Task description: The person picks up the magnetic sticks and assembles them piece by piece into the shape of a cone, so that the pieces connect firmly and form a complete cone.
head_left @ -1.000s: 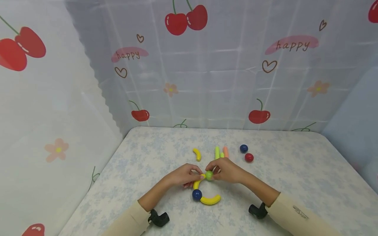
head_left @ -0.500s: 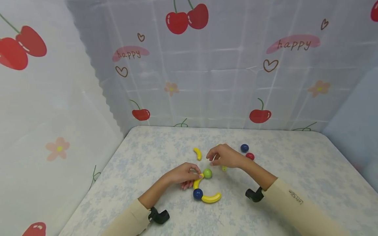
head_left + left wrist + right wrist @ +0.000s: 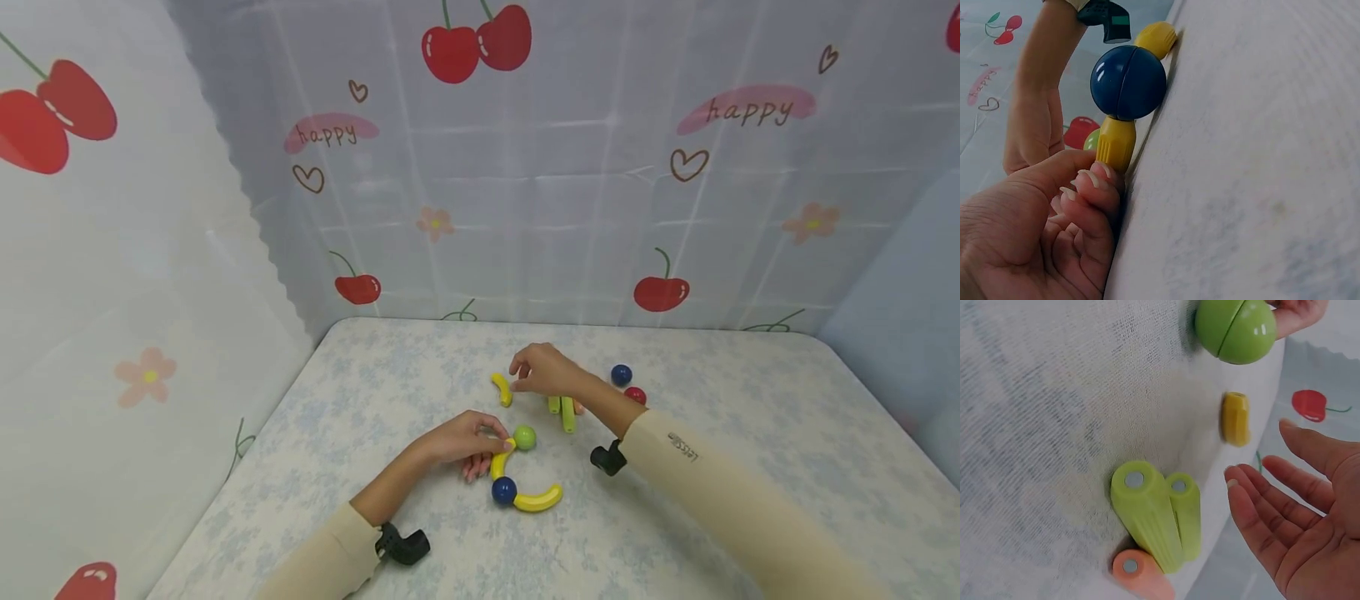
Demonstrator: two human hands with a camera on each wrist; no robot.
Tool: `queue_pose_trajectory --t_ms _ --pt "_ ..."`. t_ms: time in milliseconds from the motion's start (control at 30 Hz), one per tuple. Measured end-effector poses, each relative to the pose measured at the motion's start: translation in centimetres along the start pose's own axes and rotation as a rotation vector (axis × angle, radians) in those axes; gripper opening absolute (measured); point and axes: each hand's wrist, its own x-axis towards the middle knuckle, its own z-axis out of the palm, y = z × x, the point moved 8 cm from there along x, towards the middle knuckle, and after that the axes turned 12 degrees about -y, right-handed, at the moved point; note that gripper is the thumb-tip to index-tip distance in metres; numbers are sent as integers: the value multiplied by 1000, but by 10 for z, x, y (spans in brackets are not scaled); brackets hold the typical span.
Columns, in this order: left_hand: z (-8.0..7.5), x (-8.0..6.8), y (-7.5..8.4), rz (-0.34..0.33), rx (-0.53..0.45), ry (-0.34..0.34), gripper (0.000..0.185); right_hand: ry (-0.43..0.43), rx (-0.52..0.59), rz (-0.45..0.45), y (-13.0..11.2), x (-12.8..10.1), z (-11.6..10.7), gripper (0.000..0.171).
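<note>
Beside the loosely spread right hand [image 3: 546,371], a curved yellow plastic-looking stick [image 3: 502,389] seems light, stiff, best pinched mid-length; the left hand [image 3: 459,439] pinches a matching yellow stick [image 3: 499,465].

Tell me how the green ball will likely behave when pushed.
The green ball, round on a flat tabletop, would probably roll. Its glossy, seamed surface looks hard and perhaps slippery. The curved yellow rod that the left hand holds seems to touch it, and might check that roll.
</note>
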Motion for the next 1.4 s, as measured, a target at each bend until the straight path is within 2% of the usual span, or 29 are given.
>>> queue_pose_trajectory --t_ms 167,300,467,800,1000,1400 --pt "0 1 0 5 1 -4 21 18 -29 66 5 15 8 30" --pt "0 0 0 5 -5 -7 20 -11 -38 124 8 26 15 32" --pt "1 -1 2 9 -18 -10 21 -32 -44 178 10 34 19 29" --pt "1 -1 2 16 -25 -18 21 -31 -34 223 9 42 23 20" --pt "2 0 1 11 -32 -16 22 0 -20 162 -1 34 15 18" --pt "0 -2 1 7 -29 0 21 76 -11 19 -23 -6 -1 22"
